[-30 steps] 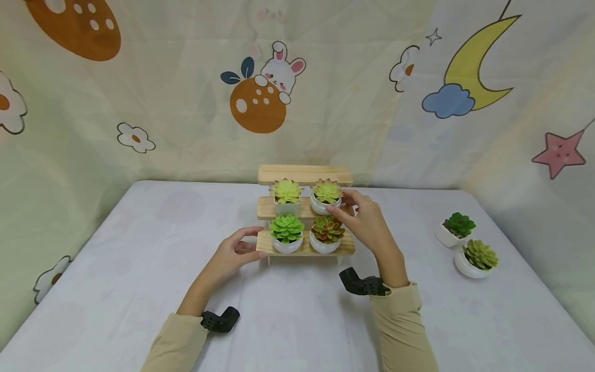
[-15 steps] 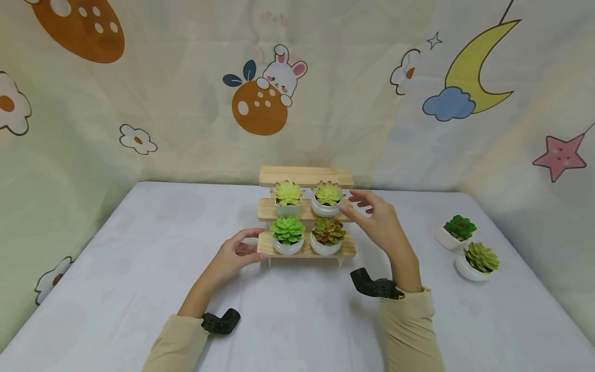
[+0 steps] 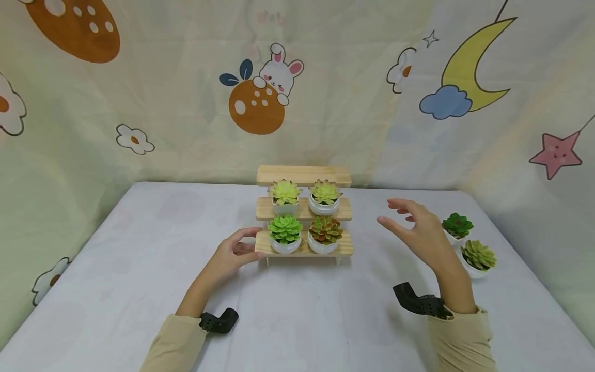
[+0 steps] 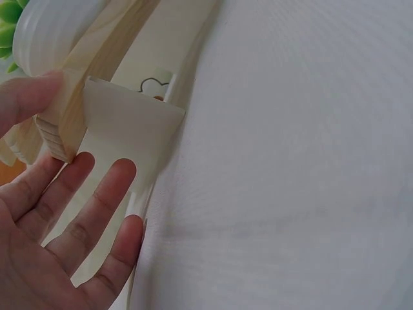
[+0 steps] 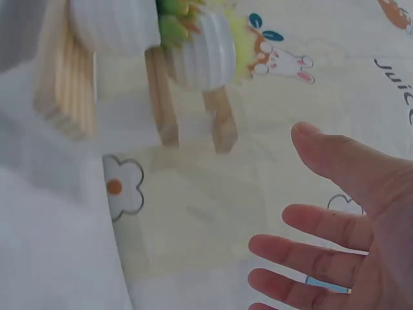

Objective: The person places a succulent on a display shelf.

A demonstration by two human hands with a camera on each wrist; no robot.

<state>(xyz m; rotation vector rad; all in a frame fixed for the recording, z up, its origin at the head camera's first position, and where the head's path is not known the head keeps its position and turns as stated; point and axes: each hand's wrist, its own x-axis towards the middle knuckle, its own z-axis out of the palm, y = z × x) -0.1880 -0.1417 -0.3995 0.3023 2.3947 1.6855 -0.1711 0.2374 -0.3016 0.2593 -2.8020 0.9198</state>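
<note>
- Left hand [image 3: 236, 250] pinches the three-tiered pale wooden stand [image 3: 304, 210] at its lower left
- Right hand [image 3: 424, 235] grips nothing, fingers parted, near the dark-green potted succulent [image 3: 457, 225]

- Tiered stand [image 3: 304, 175]: pale, grained wood
- Pots [image 3: 285, 247]: white
- Front-right succulent [image 3: 326, 229]: russet and green
- Front-left succulent [image 3: 285, 228]: bright green
- Tablecloth [image 3: 302, 320]: white
- Backdrop [image 3: 195, 103]: cream, cartoon-printed
- Sleeves [image 3: 175, 341]: beige

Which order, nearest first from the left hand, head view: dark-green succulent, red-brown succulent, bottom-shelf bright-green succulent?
1. Bright-green succulent: left side of the bottom shelf.
2. Red-brown succulent: right side, same shelf.
3. Dark-green succulent: on the table, far right.
</note>
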